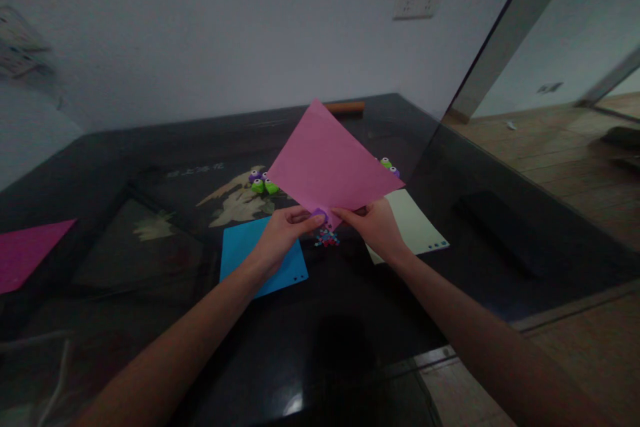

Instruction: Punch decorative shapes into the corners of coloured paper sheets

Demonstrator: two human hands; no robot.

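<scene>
A pink paper sheet [327, 163] is held up above a dark glass table [150, 167], tilted like a diamond. My right hand [376, 227] pinches its lower corner. My left hand [283, 230] grips a small purple hole punch [319, 215] clamped on that same corner. Below the corner lies a little heap of coloured paper bits [327, 237]. A blue sheet [243, 250] lies flat under my left hand, and a pale cream sheet [413, 223] lies under my right hand.
Small green and purple punches [263, 181] stand behind the blue sheet, and two more punches [390, 167] peek out right of the pink sheet. A magenta sheet [27, 250] lies at the far left. A wooden stick [346, 107] rests by the wall.
</scene>
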